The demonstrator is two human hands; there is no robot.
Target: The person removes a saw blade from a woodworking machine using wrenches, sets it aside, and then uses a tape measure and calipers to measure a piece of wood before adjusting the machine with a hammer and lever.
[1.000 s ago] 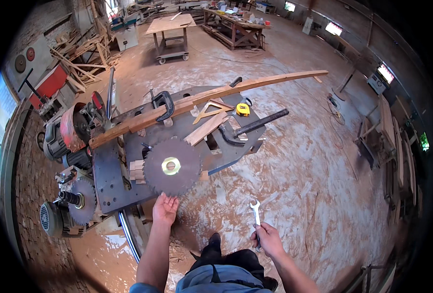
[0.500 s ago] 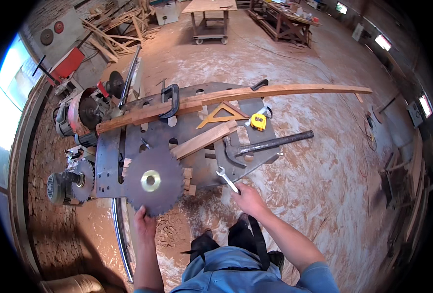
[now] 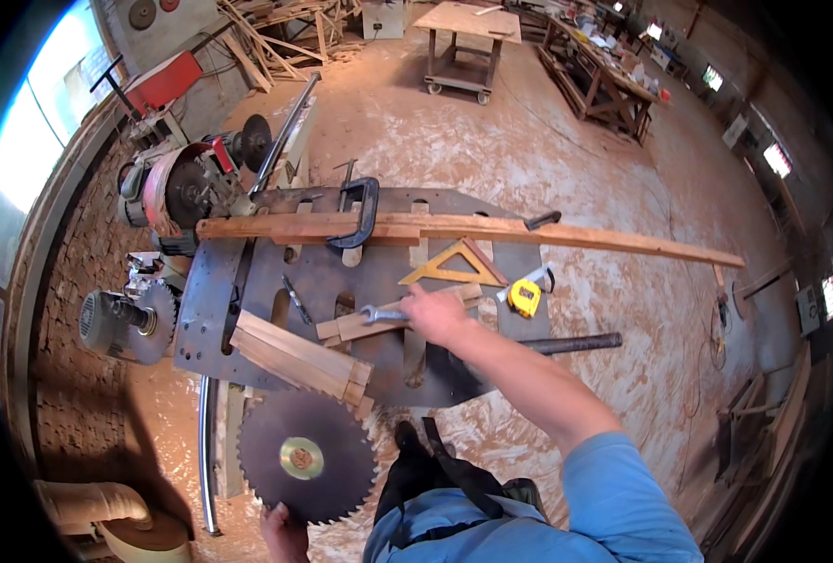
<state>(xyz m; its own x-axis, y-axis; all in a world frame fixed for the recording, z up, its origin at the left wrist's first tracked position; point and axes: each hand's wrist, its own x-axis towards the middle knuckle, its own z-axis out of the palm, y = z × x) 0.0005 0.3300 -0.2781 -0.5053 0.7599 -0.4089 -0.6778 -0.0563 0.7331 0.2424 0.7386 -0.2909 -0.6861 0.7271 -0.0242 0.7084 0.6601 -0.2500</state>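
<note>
My left hand (image 3: 285, 533) grips the lower rim of a large, dark circular saw blade (image 3: 266, 441) with a brass-coloured centre, held in front of the table's near edge. My right hand (image 3: 437, 314) is closed on an open-end wrench (image 3: 385, 314), over a short wooden strip (image 3: 351, 327) on the dark metal table (image 3: 219, 328). Beside the blade lie several wooden blocks (image 3: 294, 358). Beyond my right hand are a wooden set square (image 3: 463, 263) and a yellow tape measure (image 3: 525, 296). My forearm covers most of a hammer, leaving its handle (image 3: 576, 343) in view.
A long wooden beam (image 3: 491, 228) crosses the table under a C-clamp (image 3: 364, 214) and overhangs the right side. A pen-like tool (image 3: 296, 300) lies near the slots. To the left stand motors, one with a toothed blade (image 3: 156, 324). A wheeled table (image 3: 468, 23) stands farther back.
My right hand has carried the wrench forward and left, over the table. The saw blade has moved nearer to me, off the table, uncovering the wooden blocks. The view has shifted.
</note>
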